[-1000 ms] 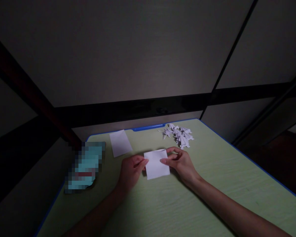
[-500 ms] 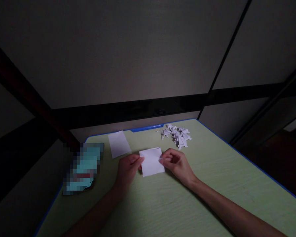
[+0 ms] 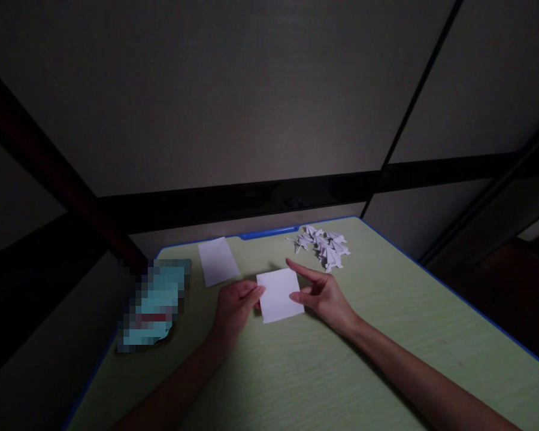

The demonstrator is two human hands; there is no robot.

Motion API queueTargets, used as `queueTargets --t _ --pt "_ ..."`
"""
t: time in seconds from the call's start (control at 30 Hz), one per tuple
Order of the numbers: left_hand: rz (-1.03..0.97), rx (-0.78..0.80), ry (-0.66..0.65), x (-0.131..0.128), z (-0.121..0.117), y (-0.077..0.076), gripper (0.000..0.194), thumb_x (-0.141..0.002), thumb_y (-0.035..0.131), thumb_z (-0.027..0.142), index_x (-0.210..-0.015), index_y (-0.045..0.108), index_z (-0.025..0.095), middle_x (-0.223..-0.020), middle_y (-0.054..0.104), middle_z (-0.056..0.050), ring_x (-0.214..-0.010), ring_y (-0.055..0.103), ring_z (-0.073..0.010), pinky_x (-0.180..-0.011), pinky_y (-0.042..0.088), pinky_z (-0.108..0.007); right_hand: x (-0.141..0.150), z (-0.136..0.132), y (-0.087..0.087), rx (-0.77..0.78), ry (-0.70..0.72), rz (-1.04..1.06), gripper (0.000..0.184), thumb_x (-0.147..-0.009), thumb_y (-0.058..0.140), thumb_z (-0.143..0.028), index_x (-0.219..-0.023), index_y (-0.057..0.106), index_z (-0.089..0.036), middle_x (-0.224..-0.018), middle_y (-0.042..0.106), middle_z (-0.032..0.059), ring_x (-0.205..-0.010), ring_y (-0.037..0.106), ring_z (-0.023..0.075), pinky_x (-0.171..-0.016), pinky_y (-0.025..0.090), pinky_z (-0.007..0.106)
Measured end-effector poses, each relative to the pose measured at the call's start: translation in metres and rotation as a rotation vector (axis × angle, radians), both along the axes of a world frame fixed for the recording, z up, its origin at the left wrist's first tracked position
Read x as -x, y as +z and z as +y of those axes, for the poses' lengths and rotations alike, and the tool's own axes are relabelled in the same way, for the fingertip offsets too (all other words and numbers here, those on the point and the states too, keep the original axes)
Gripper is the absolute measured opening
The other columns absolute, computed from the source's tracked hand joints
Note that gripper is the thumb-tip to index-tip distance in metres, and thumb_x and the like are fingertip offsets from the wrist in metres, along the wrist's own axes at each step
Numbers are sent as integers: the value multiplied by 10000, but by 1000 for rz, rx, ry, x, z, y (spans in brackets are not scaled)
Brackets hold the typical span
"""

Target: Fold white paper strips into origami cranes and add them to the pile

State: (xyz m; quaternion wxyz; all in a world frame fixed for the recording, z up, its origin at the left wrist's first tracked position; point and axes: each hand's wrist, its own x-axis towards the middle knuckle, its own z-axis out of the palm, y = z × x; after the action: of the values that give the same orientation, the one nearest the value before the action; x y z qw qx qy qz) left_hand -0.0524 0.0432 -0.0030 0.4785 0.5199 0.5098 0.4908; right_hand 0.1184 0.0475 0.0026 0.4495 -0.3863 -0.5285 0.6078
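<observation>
A small white sheet of paper (image 3: 279, 294), roughly square, is held between my two hands above the table. My left hand (image 3: 237, 302) is closed on its left edge, thumb on top and fingers beneath. At the right edge is my right hand (image 3: 326, 298), its thumb lying on the paper and its index finger stretched out past the upper right corner. The other right fingers are curled, partly behind the paper. Beyond my left hand lies another white sheet (image 3: 218, 261), flat on the table. Several folded white paper figures (image 3: 327, 248) lie heaped beyond my right hand.
The pale green table (image 3: 363, 371) has a blue edge and a blue strip (image 3: 270, 233) at its back. A pixelated turquoise object (image 3: 155, 305) rests at the left edge. Dark-banded panels (image 3: 251, 108) rise directly behind the table.
My right index finger has straightened away from the paper's edge, its thumb staying on the paper. My left hand keeps its grip. The view has shifted slightly.
</observation>
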Motion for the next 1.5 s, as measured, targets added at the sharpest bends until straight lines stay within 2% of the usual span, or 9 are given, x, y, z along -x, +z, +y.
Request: queueTargets --t 0.13,0.2,0.3,0.43,0.73,1.13,1.27,1.4,1.5 --pt "74 -29 5 2 1 -2 162 -600 576 273 -545 574 121 -477 586 -5 -488 549 -138 -482 426 -225 0 5 -3 -10 16 116 734 -519 649 -83 -1157 354 -297 -672 589 -35 -353 347 28 -352 255 162" --pt "99 -39 18 2 2 -3 170 -603 570 280 -538 563 124 -471 577 -4 -489 545 -139 -481 420 -224 2 6 -5 0 -24 160 613 -490 670 -101 -1043 469 -273 -813 593 -4 -414 432 42 -410 333 186" --pt "76 -43 0 0 1 -2 166 -608 563 274 -529 538 131 -472 565 3 -481 529 -129 -487 414 -222 5 6 -6 26 -136 137 198 -534 655 -205 -710 586 -144 -616 585 -9 -434 460 60 -433 337 189" --pt "8 34 -184 -5 -5 4 146 -589 569 233 -500 507 134 -475 553 11 -493 521 -122 -472 386 -202 5 2 -4 5 -252 60 180 -591 609 -295 -582 555 -124 -478 516 -28 -390 399 57 -379 259 175" --pt "160 -35 -349 -12 -8 2 223 -634 505 252 -448 465 135 -415 371 57 -413 353 -64 -393 247 -172 10 -15 2 -243 194 -378 169 -705 468 -225 -586 544 -132 -483 399 -33 -448 337 70 -383 236 169" --pt "361 -165 -117 2 -5 -2 275 -668 468 270 -428 404 153 -424 320 56 -432 322 -76 -416 238 -187 -36 3 15 -554 208 -799 159 -643 415 -41 -574 509 -149 -507 449 -28 -457 365 80 -446 259 204" --pt "334 -186 5 8 2 -3 275 -671 462 280 -432 399 157 -426 300 61 -433 314 -78 -426 247 -189 -35 6 12 -400 -43 -582 153 -748 392 -177 -637 494 -150 -554 446 -11 -508 385 97 -468 283 213" --pt "312 -182 -92 0 -1 -4 260 -692 451 283 -469 428 150 -443 338 54 -456 354 -83 -442 267 -188 -13 -5 7 -257 67 -297 132 -733 469 -271 -796 484 -156 -631 459 -12 -553 413 94 -490 312 204" --pt "282 -173 -199 -6 -6 -4 255 -704 441 273 -484 432 144 -462 365 49 -468 360 -79 -451 275 -185 -4 -11 5 -216 61 -294 174 -737 464 -291 -652 467 -138 -545 408 -34 -481 357 70 -436 264 188"
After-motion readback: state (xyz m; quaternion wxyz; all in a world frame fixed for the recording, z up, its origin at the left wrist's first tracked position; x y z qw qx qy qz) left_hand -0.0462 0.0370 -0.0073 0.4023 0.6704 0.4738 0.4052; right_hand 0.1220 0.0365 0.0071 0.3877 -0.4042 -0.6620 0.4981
